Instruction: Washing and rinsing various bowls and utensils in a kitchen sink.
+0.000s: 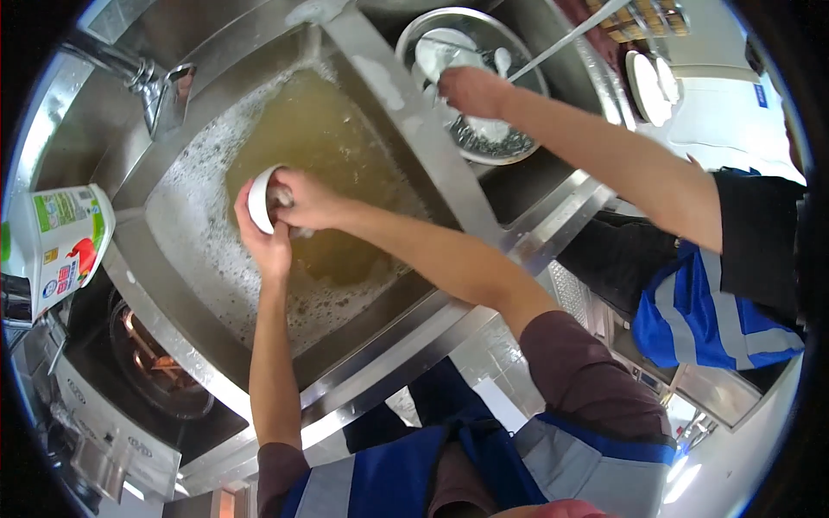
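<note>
As I watch remotely, a white bowl is tipped on its side over sudsy, murky water in a steel sink. The left hand has its grip around the bowl; the right hand reaches into its opening, but I cannot tell whether that grip is clenched. To the sink's right, a co-worker's hand is over a round metal basin.
</note>
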{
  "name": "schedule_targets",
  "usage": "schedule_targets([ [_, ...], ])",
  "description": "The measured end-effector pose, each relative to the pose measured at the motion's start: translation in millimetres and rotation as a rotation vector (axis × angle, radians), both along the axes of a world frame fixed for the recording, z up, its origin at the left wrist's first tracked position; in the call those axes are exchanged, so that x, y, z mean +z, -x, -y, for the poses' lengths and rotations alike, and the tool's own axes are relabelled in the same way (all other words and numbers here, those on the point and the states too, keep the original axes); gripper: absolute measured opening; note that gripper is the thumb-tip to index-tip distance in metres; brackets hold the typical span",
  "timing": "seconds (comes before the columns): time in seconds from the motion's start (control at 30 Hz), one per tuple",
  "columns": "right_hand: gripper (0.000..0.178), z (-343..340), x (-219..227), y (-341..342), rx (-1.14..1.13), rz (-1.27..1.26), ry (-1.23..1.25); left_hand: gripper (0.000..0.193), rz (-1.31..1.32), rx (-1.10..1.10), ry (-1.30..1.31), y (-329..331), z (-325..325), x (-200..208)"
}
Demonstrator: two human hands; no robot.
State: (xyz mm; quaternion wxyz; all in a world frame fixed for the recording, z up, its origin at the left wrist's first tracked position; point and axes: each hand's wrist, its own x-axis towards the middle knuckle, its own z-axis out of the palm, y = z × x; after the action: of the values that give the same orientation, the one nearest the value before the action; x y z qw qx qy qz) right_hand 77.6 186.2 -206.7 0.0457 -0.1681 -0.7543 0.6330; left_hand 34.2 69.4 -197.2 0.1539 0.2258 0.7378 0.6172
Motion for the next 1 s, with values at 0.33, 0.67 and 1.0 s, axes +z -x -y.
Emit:
schedule_targets([
  [0.33,0.049,-33.2,7.3,-10.9,0.523,0.486,-0.471,0.03,0.981,-0.016,0.19,-4.9,-3.5,-29.3],
  [0.67,0.045,-2.8,12.3,-6.3,0.287,0.198,-0.659,0.048,1.246,-0.063,0.028,-6.7,16.6,-39.1],
  [1.0,0.032,-17.2,18.5,-3.3,0.162,-0.031,-0.545,0.053,0.908,-0.04,-0.129,8.8,-7.0,-14.3],
])
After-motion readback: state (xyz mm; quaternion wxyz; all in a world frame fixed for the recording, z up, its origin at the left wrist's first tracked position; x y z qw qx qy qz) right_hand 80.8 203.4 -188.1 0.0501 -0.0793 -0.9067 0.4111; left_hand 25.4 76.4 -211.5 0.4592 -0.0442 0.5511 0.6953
